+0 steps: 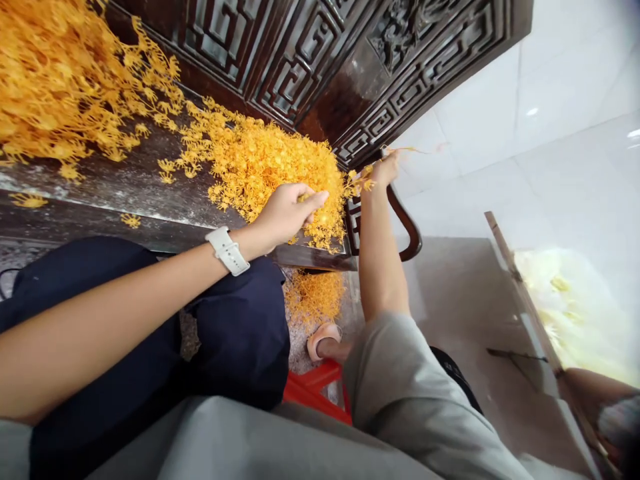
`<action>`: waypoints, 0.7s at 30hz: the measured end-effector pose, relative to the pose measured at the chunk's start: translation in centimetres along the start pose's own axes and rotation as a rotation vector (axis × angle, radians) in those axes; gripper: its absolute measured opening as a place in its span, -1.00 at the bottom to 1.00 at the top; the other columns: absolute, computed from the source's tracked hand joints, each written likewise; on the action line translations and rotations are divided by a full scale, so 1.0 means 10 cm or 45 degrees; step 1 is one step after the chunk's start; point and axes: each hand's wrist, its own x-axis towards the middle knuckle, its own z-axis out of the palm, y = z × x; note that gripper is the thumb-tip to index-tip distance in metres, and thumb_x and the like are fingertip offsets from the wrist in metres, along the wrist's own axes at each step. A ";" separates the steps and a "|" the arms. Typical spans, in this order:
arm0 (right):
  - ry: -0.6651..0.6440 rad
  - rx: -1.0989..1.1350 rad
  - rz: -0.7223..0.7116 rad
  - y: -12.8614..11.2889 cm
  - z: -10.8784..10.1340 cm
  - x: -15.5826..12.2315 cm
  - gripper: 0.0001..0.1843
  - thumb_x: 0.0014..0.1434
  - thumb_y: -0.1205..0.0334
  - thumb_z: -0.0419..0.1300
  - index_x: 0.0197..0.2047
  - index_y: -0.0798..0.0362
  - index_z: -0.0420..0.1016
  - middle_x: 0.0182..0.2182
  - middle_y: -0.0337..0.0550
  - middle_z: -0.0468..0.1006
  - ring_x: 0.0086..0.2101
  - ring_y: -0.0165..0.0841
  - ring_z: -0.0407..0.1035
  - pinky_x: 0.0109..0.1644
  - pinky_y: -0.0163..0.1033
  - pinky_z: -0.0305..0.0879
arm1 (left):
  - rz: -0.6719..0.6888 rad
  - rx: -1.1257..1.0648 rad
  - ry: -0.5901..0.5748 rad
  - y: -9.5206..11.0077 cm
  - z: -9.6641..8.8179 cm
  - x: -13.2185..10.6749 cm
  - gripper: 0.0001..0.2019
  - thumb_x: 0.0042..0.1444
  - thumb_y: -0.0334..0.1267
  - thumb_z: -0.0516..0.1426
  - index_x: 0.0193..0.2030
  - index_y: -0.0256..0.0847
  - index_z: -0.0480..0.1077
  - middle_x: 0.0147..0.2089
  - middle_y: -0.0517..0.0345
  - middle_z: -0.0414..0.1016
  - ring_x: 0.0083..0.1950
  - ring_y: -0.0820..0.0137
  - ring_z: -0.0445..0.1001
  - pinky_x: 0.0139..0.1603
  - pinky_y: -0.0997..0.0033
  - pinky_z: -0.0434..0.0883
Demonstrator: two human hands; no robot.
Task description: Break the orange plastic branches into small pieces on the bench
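Observation:
My left hand (289, 212), with a pale watch band (227, 251) at the wrist, is over the near side of a pile of small orange-yellow plastic flower pieces (270, 157). Its thumb and fingers are pinched together, and what lies between them is hidden. Past the right end of the pile, my right hand (386, 170) is closed on a thin orange plastic strand (407, 149) that sticks out to the right. Several flower pieces (357, 181) show just left of that hand, beside the wrist.
A bigger heap of the orange pieces (55, 87) covers the left of the dark wooden bench (100, 190). Its carved backrest (300, 53) rises behind. Below are orange scraps (315, 293), a red stool (317, 390) and a foot in a slipper (325, 339). A pale bag (575, 307) is at right.

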 end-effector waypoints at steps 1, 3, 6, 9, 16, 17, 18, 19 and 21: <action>0.062 0.038 0.013 0.01 -0.06 -0.02 -0.46 0.51 -0.25 -0.05 -0.42 -0.13 0.00 -0.63 -0.48 -0.08 -0.64 -0.36 -0.14 -0.56 -0.25 0.04 | -0.031 -0.059 0.002 -0.01 -0.02 0.02 -0.70 0.51 -0.31 0.15 -0.33 -0.24 0.41 -0.44 0.18 0.40 -0.42 0.53 0.35 -0.31 0.42 0.30; 0.118 0.106 0.056 0.04 -0.17 -0.09 -0.48 0.55 -0.18 -0.13 -0.42 -0.11 0.03 -0.62 -0.48 -0.11 -0.62 -0.37 -0.25 -0.53 -0.25 -0.02 | -0.106 -0.203 0.035 -0.03 -0.04 0.08 -0.73 0.53 -0.35 0.11 -0.27 -0.28 0.44 -0.34 0.10 0.49 -0.36 0.54 0.42 -0.26 0.44 0.35; -0.035 0.134 0.144 0.10 -0.27 -0.29 -0.44 0.56 -0.22 -0.20 -0.37 -0.10 0.23 -0.62 -0.47 -0.08 -0.56 -0.40 -0.34 -0.44 -0.23 0.01 | -0.190 -0.362 0.069 -0.04 -0.04 0.16 -0.78 0.52 -0.41 0.08 -0.20 -0.29 0.47 -0.19 0.01 0.57 -0.33 0.54 0.45 -0.24 0.47 0.39; -0.199 0.141 0.187 0.18 -0.31 -0.50 -0.28 0.38 -0.55 -0.16 -0.32 -0.10 0.38 -0.62 -0.45 -0.05 -0.52 -0.41 -0.29 -0.34 -0.19 0.07 | -0.187 -0.490 0.091 -0.04 -0.07 0.25 -0.89 0.44 -0.40 0.17 -0.17 -0.26 0.49 -0.08 -0.06 0.62 -0.19 0.45 0.55 -0.12 0.46 0.50; -0.442 0.002 0.109 0.44 -0.52 -0.88 -0.10 -0.04 -0.83 0.06 -0.27 -0.09 0.43 -0.62 -0.45 -0.03 -0.52 -0.43 -0.03 -0.32 -0.16 0.06 | -0.222 -0.601 0.216 -0.09 -0.22 0.43 -0.90 0.25 -0.48 0.26 -0.13 -0.24 0.53 -0.16 -0.06 0.65 -0.11 0.32 0.64 -0.01 0.40 0.61; -0.424 -0.011 0.079 0.47 -0.54 -0.93 -0.12 -0.01 -0.80 0.08 -0.25 -0.09 0.44 -0.61 -0.43 0.00 -0.52 -0.40 0.03 -0.34 -0.16 0.11 | -0.212 -0.561 0.221 -0.09 -0.23 0.43 -0.86 0.23 -0.52 0.27 -0.14 -0.24 0.53 -0.18 -0.02 0.64 -0.16 0.36 0.64 -0.03 0.43 0.60; -0.400 -0.030 0.053 0.49 -0.55 -0.99 -0.14 0.01 -0.78 0.10 -0.24 -0.09 0.45 -0.60 -0.40 0.05 -0.51 -0.37 0.12 -0.35 -0.15 0.17 | -0.205 -0.511 0.229 -0.09 -0.23 0.43 -0.85 0.22 -0.54 0.29 -0.15 -0.24 0.53 -0.21 0.02 0.63 -0.20 0.40 0.63 -0.07 0.45 0.59; -0.381 -0.057 0.028 0.51 -0.55 -1.04 -0.15 0.04 -0.76 0.12 -0.22 -0.08 0.46 -0.59 -0.37 0.10 -0.49 -0.32 0.20 -0.36 -0.13 0.23 | -0.207 -0.453 0.246 -0.10 -0.23 0.43 -0.84 0.21 -0.54 0.32 -0.17 -0.22 0.52 -0.23 0.06 0.62 -0.24 0.43 0.61 -0.12 0.46 0.57; -0.390 -0.119 -0.028 0.57 -0.51 -1.11 -0.16 0.07 -0.74 0.14 -0.17 -0.07 0.48 -0.55 -0.29 0.20 -0.43 -0.25 0.31 -0.36 -0.08 0.33 | -0.223 -0.322 0.299 -0.12 -0.24 0.46 -0.81 0.20 -0.48 0.39 -0.22 -0.18 0.49 -0.27 0.10 0.60 -0.29 0.45 0.59 -0.22 0.46 0.52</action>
